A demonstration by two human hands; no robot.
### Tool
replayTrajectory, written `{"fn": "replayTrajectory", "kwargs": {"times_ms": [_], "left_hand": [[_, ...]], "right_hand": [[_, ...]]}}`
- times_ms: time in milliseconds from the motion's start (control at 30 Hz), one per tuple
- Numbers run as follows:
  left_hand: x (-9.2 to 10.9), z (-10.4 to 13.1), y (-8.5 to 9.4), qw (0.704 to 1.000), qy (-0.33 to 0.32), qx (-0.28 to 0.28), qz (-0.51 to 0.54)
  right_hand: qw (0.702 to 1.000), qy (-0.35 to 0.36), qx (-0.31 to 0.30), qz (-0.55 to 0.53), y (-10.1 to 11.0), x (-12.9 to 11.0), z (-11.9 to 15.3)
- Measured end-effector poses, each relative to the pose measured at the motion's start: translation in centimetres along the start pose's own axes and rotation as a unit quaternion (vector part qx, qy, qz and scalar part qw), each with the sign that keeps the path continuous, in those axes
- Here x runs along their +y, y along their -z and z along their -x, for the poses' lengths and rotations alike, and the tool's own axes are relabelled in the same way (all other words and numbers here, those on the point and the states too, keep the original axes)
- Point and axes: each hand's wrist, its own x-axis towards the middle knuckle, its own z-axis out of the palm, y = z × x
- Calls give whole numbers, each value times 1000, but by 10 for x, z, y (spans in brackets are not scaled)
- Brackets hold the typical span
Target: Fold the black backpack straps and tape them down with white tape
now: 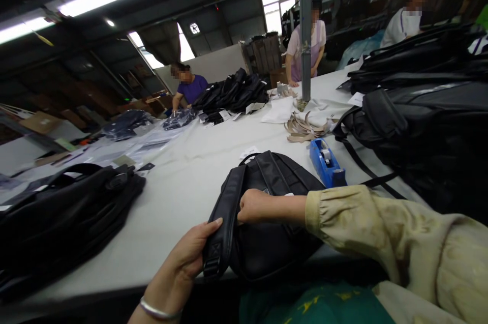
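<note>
A black backpack (263, 247) lies on the white table at its near edge, straps facing up. My left hand (194, 247) grips the lower part of its left shoulder strap (229, 202), thumb on top and fingers hidden beneath. Curled against the inner side of that same strap is my right hand (253, 206), closed, its fingertips hidden by the strap and the hand itself. A blue tape dispenser (327, 164) sits just beyond my right forearm.
Black bags pile up at the left (68, 217) and right (427, 110). Beige straps (305, 126) lie by a metal post (305, 34). More black bags (236, 91) sit farther back. Three people stand around the table's far side.
</note>
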Motion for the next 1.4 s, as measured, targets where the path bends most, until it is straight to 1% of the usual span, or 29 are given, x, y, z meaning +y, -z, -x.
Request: {"fn": "replayTrajectory", "kwargs": {"times_ms": [33,100,133,167,267,333,400,500,600,700,767,833,867,933,1000,1067,1167,1233,1300,1400], "left_hand": [[-2,-1,-1,1000,-10,-6,-23],[-7,-2,-2,997,-32,-13,-72],[-11,-3,-2,996,-37,-16,-81],[-14,-4,-2,996,-40,-18,-83],[-28,-7,0,997,-39,-12,-63],[-35,-8,0,999,-33,-11,-31],[-41,-8,0,999,-23,-25,8],[-46,-7,-2,997,-22,-50,62],[-48,-8,-2,993,-46,-59,94],[-50,-11,3,989,-87,-75,91],[-53,-15,8,990,-104,-74,66],[-56,-19,13,992,-112,-55,30],[-58,-20,14,992,-117,-45,10],[-61,-24,15,991,-129,-28,-29],[-62,-27,13,987,-143,-16,-64],[-62,-28,11,981,-165,-10,-100],[-62,-28,11,965,-215,-16,-150],[-61,-27,14,953,-246,-27,-174],[-61,-27,16,943,-263,-20,-204],[-59,-28,16,928,-268,37,-254]], "right_hand": [[995,-31,-6,-100,-7,3,-3],[960,-84,-20,-265,-21,10,-9],[944,-97,-23,-313,-27,12,-10],[936,-103,-22,-337,-33,14,-11],[936,-103,-5,-336,-45,20,-11],[940,-94,2,-327,-48,25,-12],[946,-77,1,-314,-49,33,-15],[949,-12,-5,-316,-51,45,-23],[946,49,-19,-320,-53,56,-32],[958,63,-37,-276,-46,61,-36],[967,83,-68,-232,-32,60,-34],[973,93,-108,-179,-11,56,-29],[977,83,-121,-152,1,51,-26],[984,47,-122,-119,20,37,-23],[986,22,-110,-120,29,20,-24],[987,9,-101,-122,24,3,-31],[994,-26,-71,-82,5,-16,-44],[996,-35,-59,-63,-5,-25,-48],[994,-35,-79,-61,-8,-32,-48],[986,-47,-139,-81,-4,-42,-43]]}}
